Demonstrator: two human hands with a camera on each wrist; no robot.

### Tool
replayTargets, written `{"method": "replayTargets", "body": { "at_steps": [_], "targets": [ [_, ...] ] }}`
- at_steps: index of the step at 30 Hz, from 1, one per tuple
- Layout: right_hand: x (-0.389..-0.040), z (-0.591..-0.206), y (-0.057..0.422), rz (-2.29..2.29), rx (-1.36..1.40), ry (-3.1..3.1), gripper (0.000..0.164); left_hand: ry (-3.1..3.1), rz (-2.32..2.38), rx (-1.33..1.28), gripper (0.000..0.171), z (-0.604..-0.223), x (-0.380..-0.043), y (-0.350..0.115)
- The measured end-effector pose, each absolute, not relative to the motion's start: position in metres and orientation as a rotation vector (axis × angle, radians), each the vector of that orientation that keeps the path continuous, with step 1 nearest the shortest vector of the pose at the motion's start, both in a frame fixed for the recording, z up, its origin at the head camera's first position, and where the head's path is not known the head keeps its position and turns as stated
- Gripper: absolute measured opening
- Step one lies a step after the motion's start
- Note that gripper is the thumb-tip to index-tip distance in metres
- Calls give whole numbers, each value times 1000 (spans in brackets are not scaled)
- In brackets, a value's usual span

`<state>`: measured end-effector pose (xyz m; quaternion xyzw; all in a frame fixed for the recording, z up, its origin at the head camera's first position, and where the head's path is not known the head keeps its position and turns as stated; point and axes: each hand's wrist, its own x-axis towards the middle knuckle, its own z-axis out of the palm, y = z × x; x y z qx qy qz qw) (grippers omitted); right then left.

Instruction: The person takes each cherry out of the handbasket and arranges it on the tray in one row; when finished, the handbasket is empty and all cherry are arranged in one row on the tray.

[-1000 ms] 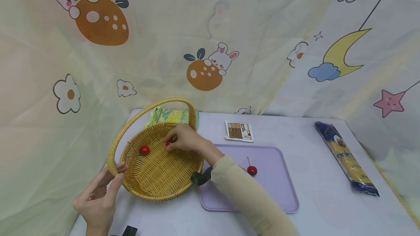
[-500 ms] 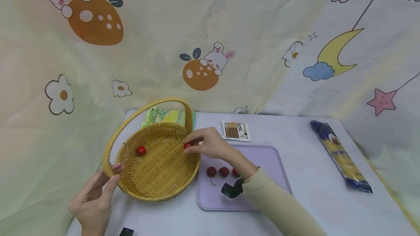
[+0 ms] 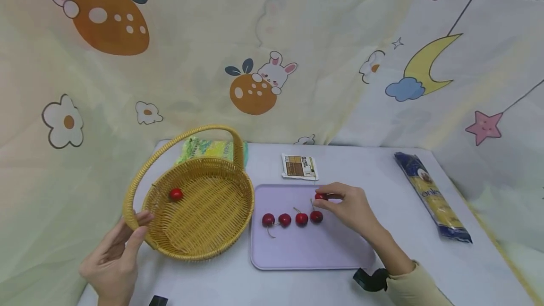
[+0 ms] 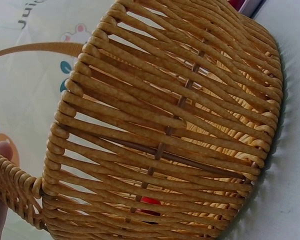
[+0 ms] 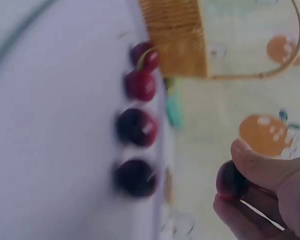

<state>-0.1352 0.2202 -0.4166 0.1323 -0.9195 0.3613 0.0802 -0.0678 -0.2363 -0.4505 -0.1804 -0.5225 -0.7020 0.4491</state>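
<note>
My left hand grips the handle of a yellow woven basket at its left side. One red cherry lies inside the basket, near its left wall; it shows through the weave in the left wrist view. Between thumb and fingers my right hand pinches another cherry, held above the purple tray. Below that hand, several cherries sit in a row on the tray, some with stems.
A green-yellow packet lies behind the basket. Behind the tray lies a small brown-and-white packet. A long blue-and-gold pasta bag rests at the table's right. A printed cloth hangs at the back.
My right hand has moved right from inside the basket to above the tray, carrying a cherry. The tray's row of cherries is now uncovered. The left hand keeps its hold on the handle.
</note>
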Motion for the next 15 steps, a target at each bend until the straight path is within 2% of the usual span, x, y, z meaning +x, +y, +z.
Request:
{"method": "replayTargets", "body": {
  "at_steps": [6,15],
  "targets": [
    [-121,-439,249,1009,298,-2759,29,-1326,-1733,-404,35,-451,-65,-238],
    [-114,-464,257,982,365,-2719,30,-1251,-1774,-448,34,-449,-67,-236]
  ]
}}
